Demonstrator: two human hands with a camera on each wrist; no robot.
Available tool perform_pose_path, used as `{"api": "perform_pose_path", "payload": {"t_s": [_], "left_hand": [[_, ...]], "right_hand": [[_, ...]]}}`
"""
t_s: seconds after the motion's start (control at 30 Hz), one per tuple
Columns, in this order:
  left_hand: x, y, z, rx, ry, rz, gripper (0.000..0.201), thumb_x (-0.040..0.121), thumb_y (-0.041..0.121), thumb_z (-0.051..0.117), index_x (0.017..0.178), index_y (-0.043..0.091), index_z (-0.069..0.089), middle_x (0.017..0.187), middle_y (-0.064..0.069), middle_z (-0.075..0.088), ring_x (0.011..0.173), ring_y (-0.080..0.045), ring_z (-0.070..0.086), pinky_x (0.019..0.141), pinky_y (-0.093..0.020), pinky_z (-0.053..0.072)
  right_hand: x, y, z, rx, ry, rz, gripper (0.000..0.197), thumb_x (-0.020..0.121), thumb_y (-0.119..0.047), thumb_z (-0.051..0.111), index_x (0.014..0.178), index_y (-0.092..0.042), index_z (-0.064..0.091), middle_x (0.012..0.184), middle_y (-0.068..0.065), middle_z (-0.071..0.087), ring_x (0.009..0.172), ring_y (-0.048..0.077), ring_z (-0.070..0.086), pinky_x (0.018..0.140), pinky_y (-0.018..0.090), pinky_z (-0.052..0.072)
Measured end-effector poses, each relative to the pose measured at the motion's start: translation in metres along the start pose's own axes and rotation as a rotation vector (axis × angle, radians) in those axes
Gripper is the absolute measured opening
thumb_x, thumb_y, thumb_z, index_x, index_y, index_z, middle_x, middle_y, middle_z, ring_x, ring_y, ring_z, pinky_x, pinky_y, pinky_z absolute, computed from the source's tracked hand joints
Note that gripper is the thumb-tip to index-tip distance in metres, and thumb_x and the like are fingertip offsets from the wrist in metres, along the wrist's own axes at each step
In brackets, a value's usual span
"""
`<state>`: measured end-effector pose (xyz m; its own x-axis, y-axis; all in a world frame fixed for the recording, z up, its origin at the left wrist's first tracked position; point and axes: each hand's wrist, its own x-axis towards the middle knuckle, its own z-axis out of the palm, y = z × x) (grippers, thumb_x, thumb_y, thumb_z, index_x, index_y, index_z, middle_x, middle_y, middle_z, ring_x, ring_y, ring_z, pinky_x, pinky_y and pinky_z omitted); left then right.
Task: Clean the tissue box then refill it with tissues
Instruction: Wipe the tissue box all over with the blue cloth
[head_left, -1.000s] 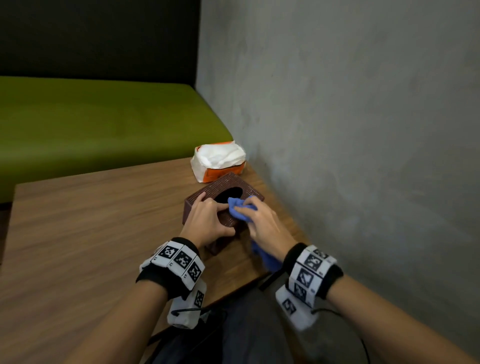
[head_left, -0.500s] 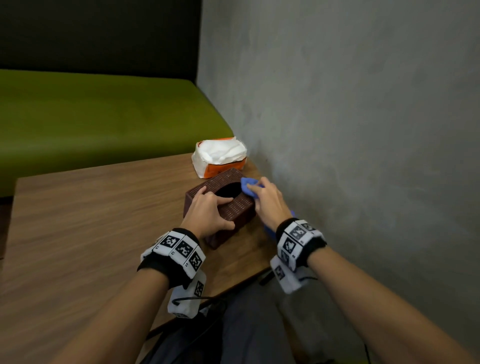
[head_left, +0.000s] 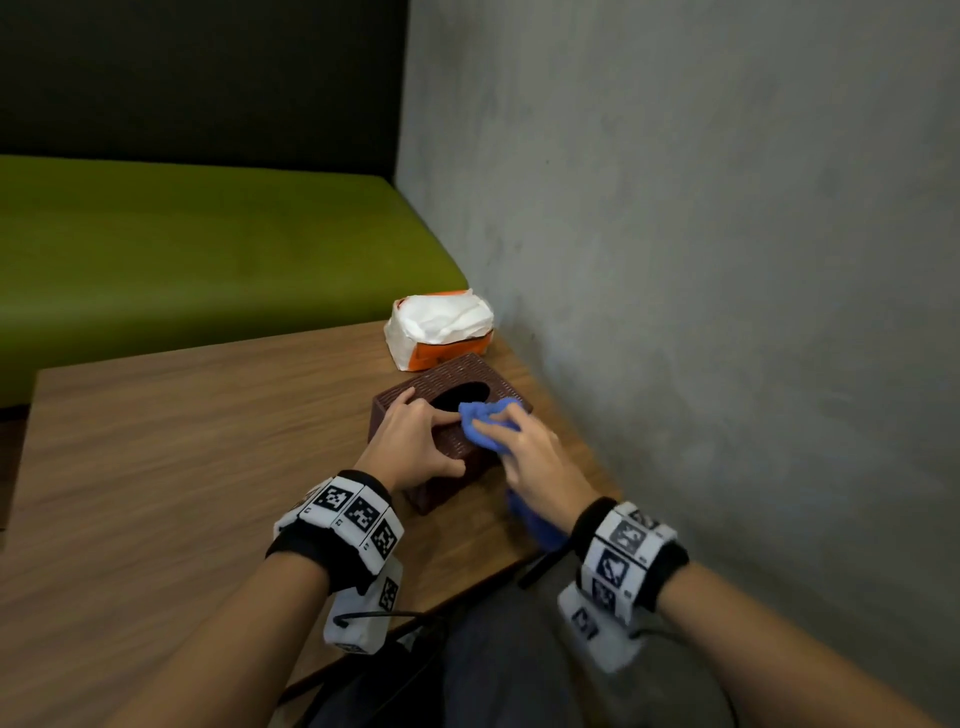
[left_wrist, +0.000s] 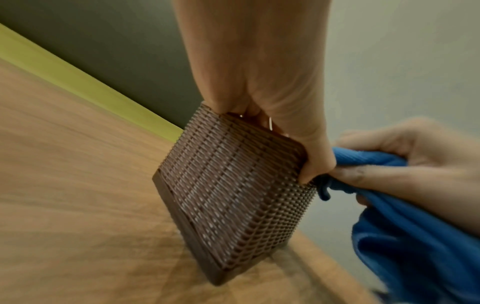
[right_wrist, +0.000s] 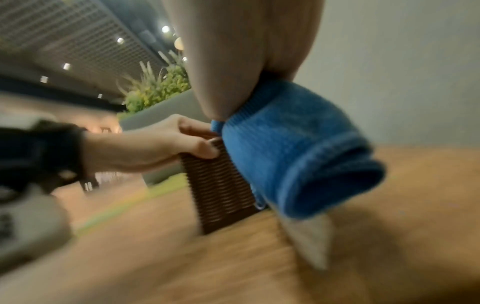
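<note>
A brown woven tissue box (head_left: 457, 379) with an oval top opening stands on the wooden table (head_left: 182, 457) near the wall. My left hand (head_left: 415, 441) grips its near left corner, thumb on the side and fingers on top; the left wrist view shows the box wall (left_wrist: 233, 195) under that hand (left_wrist: 259, 92). My right hand (head_left: 530, 457) holds a bunched blue cloth (head_left: 485, 423) against the box top beside the opening. Part of the cloth (right_wrist: 298, 156) hangs below the hand. A torn white and orange tissue pack (head_left: 441, 327) lies just behind the box.
A grey wall (head_left: 701, 286) runs close along the right side of the table. A green bench seat (head_left: 182, 260) lies beyond the far table edge. The near table edge (head_left: 467, 582) sits just in front of my lap.
My right hand with the blue cloth has slid back from the box's far right corner to the near side of the opening. The left hand keeps its grip on the box.
</note>
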<state>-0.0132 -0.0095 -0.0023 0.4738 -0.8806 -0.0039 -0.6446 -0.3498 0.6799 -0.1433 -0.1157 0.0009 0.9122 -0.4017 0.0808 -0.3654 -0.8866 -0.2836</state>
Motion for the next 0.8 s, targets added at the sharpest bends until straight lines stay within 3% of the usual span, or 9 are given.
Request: {"api": "perform_pose_path", "payload": {"t_s": [0.13, 0.3, 0.47, 0.6, 0.7, 0.8], "left_hand": [[0.000, 0.001, 0.000, 0.018, -0.004, -0.036, 0.068, 0.071, 0.026, 0.074, 0.133, 0.017, 0.049, 0.130, -0.010, 0.055, 0.136, -0.019, 0.032, 0.117, -0.025, 0.000], [0.001, -0.002, -0.001, -0.004, -0.001, 0.019, 0.061, 0.068, 0.022, 0.076, 0.125, 0.019, 0.057, 0.118, -0.010, 0.064, 0.123, -0.020, 0.048, 0.118, -0.027, 0.003], [0.002, -0.003, 0.001, 0.031, -0.022, -0.022, 0.068, 0.070, 0.026, 0.075, 0.133, 0.017, 0.049, 0.128, -0.010, 0.056, 0.135, -0.019, 0.033, 0.118, -0.027, 0.001], [0.001, 0.000, -0.003, 0.053, -0.049, 0.042, 0.060, 0.070, 0.020, 0.074, 0.127, 0.018, 0.055, 0.123, -0.009, 0.061, 0.127, -0.020, 0.044, 0.118, -0.029, 0.001], [0.009, -0.004, -0.014, 0.200, -0.187, 0.080, 0.064, 0.073, 0.018, 0.071, 0.132, 0.021, 0.049, 0.131, -0.006, 0.054, 0.130, -0.022, 0.039, 0.119, -0.035, 0.004], [0.025, -0.009, -0.025, 0.405, -0.209, 0.083, 0.061, 0.074, 0.016, 0.065, 0.132, 0.026, 0.048, 0.135, -0.003, 0.050, 0.134, -0.021, 0.034, 0.118, -0.037, 0.007]], "right_hand": [[0.040, 0.023, -0.010, -0.011, 0.074, 0.197, 0.038, 0.083, 0.003, 0.045, 0.115, -0.008, 0.061, 0.110, 0.022, 0.052, 0.099, 0.040, 0.055, 0.089, 0.044, 0.044], [-0.002, -0.005, 0.009, -0.005, 0.011, -0.023, 0.041, 0.084, 0.003, 0.048, 0.123, -0.007, 0.056, 0.116, 0.019, 0.053, 0.102, 0.036, 0.054, 0.089, 0.042, 0.046], [0.032, 0.018, -0.003, 0.018, 0.085, 0.162, 0.041, 0.082, 0.005, 0.045, 0.118, -0.007, 0.060, 0.113, 0.022, 0.054, 0.105, 0.040, 0.053, 0.093, 0.044, 0.044], [0.000, -0.013, 0.012, 0.083, 0.030, 0.062, 0.042, 0.089, 0.000, 0.044, 0.129, -0.009, 0.052, 0.128, 0.017, 0.048, 0.119, 0.032, 0.048, 0.101, 0.038, 0.039], [-0.007, 0.002, -0.010, 0.071, -0.040, 0.008, 0.038, 0.089, 0.000, 0.046, 0.124, -0.010, 0.056, 0.119, 0.016, 0.053, 0.111, 0.033, 0.053, 0.096, 0.040, 0.043], [0.006, 0.022, -0.025, 0.060, 0.027, 0.105, 0.039, 0.089, -0.001, 0.047, 0.125, -0.014, 0.057, 0.127, 0.018, 0.052, 0.118, 0.035, 0.050, 0.101, 0.038, 0.038]]}}
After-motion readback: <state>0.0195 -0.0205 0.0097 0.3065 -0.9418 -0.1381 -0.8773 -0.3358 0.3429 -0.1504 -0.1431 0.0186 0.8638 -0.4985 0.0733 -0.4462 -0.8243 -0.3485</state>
